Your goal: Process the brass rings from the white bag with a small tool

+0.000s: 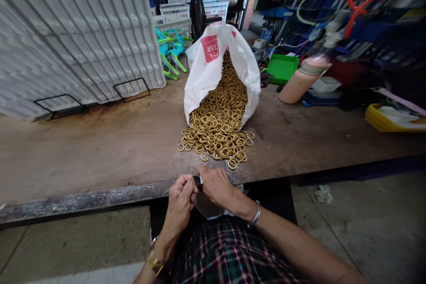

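Note:
My left hand (181,197) is closed in a pinch at the table's front edge, its thumb and fingertips pressed together. Close against it, my right hand (218,186) is curled with its back up. A small black piece (197,180) with a pale edge shows between the two hands, and my right fingers wrap round its near side. Whether my left fingertips pinch a ring too is hard to make out. Just beyond my hands lies a heap of brass-coloured rings (219,137), spilling from the mouth of a white plastic sack (246,64) with red print.
White ribbed trays (83,31) lean in black wire stands on the left of the wooden table (100,151). Blue-green clips (173,53) lie behind. To the right are a green tray (282,69), a pink bottle (302,80) and a yellow tray (389,120).

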{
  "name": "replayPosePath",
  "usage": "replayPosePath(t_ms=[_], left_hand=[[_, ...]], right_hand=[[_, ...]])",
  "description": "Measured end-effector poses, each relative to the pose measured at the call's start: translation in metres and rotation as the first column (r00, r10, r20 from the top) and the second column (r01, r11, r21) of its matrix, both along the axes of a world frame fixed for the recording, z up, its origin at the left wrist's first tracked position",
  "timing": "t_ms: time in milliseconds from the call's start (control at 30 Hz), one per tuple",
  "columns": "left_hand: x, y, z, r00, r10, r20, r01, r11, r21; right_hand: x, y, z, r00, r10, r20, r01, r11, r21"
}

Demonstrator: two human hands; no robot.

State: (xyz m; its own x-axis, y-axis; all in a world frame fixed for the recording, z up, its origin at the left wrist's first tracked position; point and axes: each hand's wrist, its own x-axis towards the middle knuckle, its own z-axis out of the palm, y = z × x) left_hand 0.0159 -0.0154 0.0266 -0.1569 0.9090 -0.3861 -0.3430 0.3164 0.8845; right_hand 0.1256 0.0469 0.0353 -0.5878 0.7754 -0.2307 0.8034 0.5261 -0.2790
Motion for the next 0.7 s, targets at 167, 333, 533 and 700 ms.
replayPosePath(t_ms=[167, 333, 533, 700], left_hand=[[0.003, -0.01, 0.009, 0.998, -0.053, 0.03, 0.053, 0.999, -0.01], [0.002, -0.011, 0.014, 0.961, -0.016, 0.276, 0.023, 1.0, -0.021], [-0.006, -0.003, 0.008, 0.916, 0.128, 0.381, -0.106, 0.991, -0.08], [-0.009, 0.003, 0.007, 0.863, 0.132, 0.487, -0.086, 0.99, -0.116]], right_hand=[[0.0, 0.012, -0.002, 0.993, -0.107, 0.053, 0.105, 0.994, 0.041], [0.003, 0.024, 0.001, 0.985, -0.169, 0.024, 0.165, 0.979, 0.124], [0.001, 0.026, -0.004, 0.983, -0.177, 0.04, 0.168, 0.971, 0.17], [0.003, 0.027, -0.008, 0.982, -0.188, 0.029, 0.181, 0.972, 0.151]])
